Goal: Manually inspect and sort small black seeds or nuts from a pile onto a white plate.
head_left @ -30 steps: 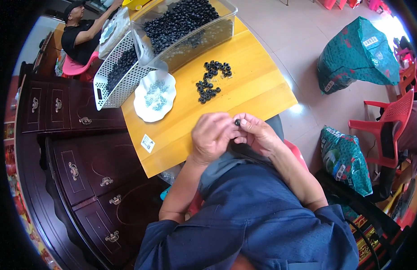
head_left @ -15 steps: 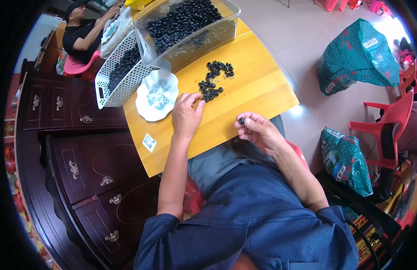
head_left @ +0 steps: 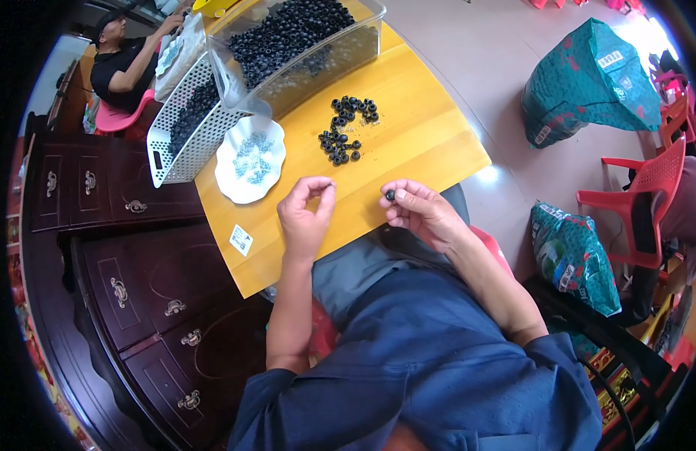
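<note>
Bare tabletop point(head_left: 408, 161) lies between the left hand point(head_left: 306, 218) and the right hand point(head_left: 415, 210), and runs open toward the right edge. Ahead, a loose pile of black rings point(head_left: 346, 129) sits mid-table. The white plate point(head_left: 250, 158) blocks the left side, with the white basket point(head_left: 184, 124) just behind it. The clear bin point(head_left: 303, 49) closes the far end.

The table point(head_left: 408, 150) is smooth yellow wood with a soft sheen; the small black rings point(head_left: 346, 129) on it look matt, like rubber. The tub point(head_left: 318, 71) is clear glossy plastic; the basket point(head_left: 184, 139) white perforated plastic; the plate point(head_left: 250, 159) glossy white. The cabinet point(head_left: 137, 301) is dark polished wood with metal handles.
</note>
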Motion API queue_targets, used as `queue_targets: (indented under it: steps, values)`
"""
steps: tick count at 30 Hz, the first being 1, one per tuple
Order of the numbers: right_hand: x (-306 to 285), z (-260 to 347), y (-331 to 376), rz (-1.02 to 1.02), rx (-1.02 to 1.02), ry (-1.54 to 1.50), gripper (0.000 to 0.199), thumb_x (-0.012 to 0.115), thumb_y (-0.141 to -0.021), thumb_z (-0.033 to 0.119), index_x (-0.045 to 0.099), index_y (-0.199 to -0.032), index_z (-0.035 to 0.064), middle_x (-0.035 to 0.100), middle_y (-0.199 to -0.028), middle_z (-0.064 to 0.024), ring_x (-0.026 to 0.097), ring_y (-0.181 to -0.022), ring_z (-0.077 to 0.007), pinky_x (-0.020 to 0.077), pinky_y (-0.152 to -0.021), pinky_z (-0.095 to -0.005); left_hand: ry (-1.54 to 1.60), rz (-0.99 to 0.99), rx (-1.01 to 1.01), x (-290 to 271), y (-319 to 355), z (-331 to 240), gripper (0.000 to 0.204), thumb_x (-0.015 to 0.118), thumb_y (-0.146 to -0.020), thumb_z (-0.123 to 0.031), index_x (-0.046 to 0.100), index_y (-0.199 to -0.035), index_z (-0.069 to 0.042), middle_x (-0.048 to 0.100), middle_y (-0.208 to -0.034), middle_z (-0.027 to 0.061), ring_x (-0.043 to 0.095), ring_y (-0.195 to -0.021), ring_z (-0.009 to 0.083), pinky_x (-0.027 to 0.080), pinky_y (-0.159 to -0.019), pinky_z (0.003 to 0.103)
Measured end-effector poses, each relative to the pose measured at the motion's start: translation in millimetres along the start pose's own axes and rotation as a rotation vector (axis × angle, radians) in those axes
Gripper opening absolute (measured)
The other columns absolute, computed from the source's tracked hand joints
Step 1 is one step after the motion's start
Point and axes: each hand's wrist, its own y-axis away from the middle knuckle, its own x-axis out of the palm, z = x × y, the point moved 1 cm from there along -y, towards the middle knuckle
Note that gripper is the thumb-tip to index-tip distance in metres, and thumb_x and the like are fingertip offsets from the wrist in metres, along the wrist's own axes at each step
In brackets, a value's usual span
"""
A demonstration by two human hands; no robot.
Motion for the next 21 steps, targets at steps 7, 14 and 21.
queue_targets:
  steps: [7,14,21]
  values:
    - [7,0,3,0.0,0.007,0.025,0.027,0.059,-0.099,0.022,0.06,-0.12,0.0048,0.066,-0.104,-0.0048,0.059,-0.083,-0.0102,0.0504,-0.081,-0.0248,-0.036,0.239,0.127,13,10,-56,0.017,0.07,-0.082,0.006,0.071,-0.099,0.003,0.07,-0.087,0.0093,0.066,-0.077,0.0153,0.052,-0.072,0.026]
    - [3,-1,3,0.028,-0.039,-0.004,0.024,0.06,-0.099,0.019,0.06,-0.119,0.0068,0.069,-0.1,-0.0038,0.067,-0.084,-0.0102,0.0565,-0.079,-0.0267,0.032,0.249,0.089,22,15,-62,0.017,0.071,-0.08,0.006,0.071,-0.097,0.001,0.071,-0.085,0.0104,0.068,-0.076,0.0199,0.053,-0.068,0.029]
    - [6,-3,2,-0.002,-0.057,-0.01,0.017,0.061,-0.098,0.015,0.06,-0.113,0.0069,0.069,-0.098,-0.0043,0.068,-0.083,-0.0107,0.0569,-0.076,-0.0247,-0.096,0.215,0.22,23,14,-56,0.019,0.075,-0.078,0.003,0.071,-0.096,0.0,0.07,-0.084,0.0108,0.067,-0.075,0.0234,0.053,-0.068,0.031]
